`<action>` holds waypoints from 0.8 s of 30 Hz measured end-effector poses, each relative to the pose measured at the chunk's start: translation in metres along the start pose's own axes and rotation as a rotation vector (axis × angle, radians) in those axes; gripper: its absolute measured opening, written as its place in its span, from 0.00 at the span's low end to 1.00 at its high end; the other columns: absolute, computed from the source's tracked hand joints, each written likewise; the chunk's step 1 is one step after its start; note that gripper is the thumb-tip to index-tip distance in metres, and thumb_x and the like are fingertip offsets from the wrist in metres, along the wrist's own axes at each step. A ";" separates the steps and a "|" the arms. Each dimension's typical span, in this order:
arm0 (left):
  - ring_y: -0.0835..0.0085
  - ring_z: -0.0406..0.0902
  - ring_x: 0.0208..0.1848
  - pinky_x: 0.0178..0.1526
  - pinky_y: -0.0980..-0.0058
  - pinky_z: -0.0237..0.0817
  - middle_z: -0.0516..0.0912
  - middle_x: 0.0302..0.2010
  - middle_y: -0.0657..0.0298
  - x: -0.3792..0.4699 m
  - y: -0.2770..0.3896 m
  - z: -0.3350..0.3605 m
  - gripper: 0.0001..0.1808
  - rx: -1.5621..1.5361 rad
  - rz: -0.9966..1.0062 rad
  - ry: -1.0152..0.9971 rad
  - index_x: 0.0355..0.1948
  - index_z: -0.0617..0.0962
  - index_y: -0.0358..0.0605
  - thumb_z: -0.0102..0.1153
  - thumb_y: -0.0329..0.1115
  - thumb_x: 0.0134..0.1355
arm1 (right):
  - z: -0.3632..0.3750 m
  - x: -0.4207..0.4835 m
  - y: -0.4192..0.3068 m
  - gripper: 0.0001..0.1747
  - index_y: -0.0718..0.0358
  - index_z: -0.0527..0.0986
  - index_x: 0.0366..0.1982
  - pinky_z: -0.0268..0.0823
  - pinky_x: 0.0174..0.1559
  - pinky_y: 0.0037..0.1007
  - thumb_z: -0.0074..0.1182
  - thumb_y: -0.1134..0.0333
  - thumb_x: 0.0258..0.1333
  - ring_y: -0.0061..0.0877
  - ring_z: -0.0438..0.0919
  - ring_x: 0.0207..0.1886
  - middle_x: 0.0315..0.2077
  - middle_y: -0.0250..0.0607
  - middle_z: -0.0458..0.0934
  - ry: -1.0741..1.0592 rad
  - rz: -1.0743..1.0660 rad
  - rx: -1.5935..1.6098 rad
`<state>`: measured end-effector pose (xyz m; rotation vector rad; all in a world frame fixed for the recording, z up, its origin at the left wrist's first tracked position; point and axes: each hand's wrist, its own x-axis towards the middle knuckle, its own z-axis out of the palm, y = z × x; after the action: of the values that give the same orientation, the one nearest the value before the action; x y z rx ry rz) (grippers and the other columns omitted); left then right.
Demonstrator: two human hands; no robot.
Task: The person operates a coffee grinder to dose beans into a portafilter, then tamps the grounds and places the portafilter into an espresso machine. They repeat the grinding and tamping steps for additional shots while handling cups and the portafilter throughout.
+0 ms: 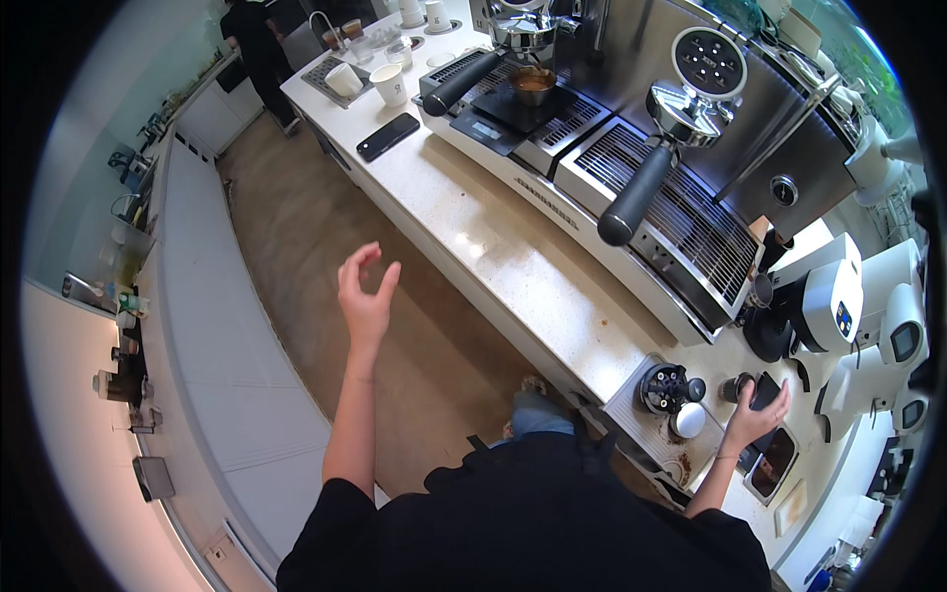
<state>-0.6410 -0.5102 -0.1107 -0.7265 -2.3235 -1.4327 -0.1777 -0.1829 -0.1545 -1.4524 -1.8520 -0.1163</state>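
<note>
My left hand point(368, 296) is raised over the floor, fingers curled and apart, holding nothing. At the right, my right hand point(758, 418) spreads over the counter beside a small dark cylindrical container point(735, 387). Its thumb overlaps the container's edge; whether they touch is unclear. A black flat-sided object point(766, 391) shows behind the fingers, partly hidden. Left of this hand, a tamping station point(666, 388) with a black round handle sits on a ribbed mat point(629, 403) next to a round silver-topped tool point(688, 420). Coffee grounds point(685, 465) are scattered there.
A two-group espresso machine point(544, 203) has black-handled portafilters point(636, 196) jutting outward. A metal cup of coffee point(533, 85) stands on a scale point(484, 129). Left are a phone point(388, 137) and paper cups point(390, 85). Grinders point(828, 303) stand right. Another person point(255, 52) stands far off.
</note>
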 end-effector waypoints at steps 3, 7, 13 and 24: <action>0.70 0.70 0.52 0.52 0.70 0.59 0.78 0.48 0.61 0.084 -0.004 0.044 0.31 -0.025 0.047 -0.126 0.54 0.73 0.46 0.68 0.41 0.49 | -0.016 -0.017 -0.089 0.24 0.65 0.66 0.52 0.58 0.50 0.30 0.53 0.72 0.51 0.28 0.65 0.44 0.47 0.40 0.66 0.107 -0.016 0.475; 0.62 0.67 0.55 0.56 0.62 0.56 0.75 0.49 0.57 0.187 -0.010 0.111 0.41 0.188 0.463 -0.211 0.57 0.70 0.46 0.73 0.48 0.43 | 0.024 -0.064 -0.210 0.05 0.65 0.71 0.33 0.62 0.38 0.22 0.47 0.78 0.52 0.23 0.68 0.34 0.32 0.39 0.70 -0.316 -0.084 1.071; 0.58 0.67 0.58 0.58 0.58 0.55 0.75 0.53 0.60 0.272 -0.018 0.195 0.47 0.113 0.621 -0.465 0.59 0.70 0.48 0.73 0.56 0.38 | 0.119 -0.052 -0.377 0.15 0.68 0.72 0.45 0.65 0.33 0.18 0.47 0.64 0.64 0.15 0.73 0.31 0.33 0.35 0.77 -1.152 0.297 1.563; 0.64 0.75 0.52 0.57 0.64 0.63 0.78 0.48 0.54 0.281 0.016 0.248 0.41 -0.180 0.553 -0.714 0.53 0.73 0.40 0.78 0.40 0.37 | 0.193 -0.015 -0.456 0.20 0.65 0.70 0.45 0.67 0.34 0.20 0.43 0.55 0.66 0.17 0.74 0.33 0.36 0.38 0.79 -1.035 0.433 1.400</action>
<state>-0.8630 -0.2117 -0.0666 -2.0146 -2.1445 -1.2454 -0.6673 -0.2564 -0.1309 -0.7541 -1.4729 2.0064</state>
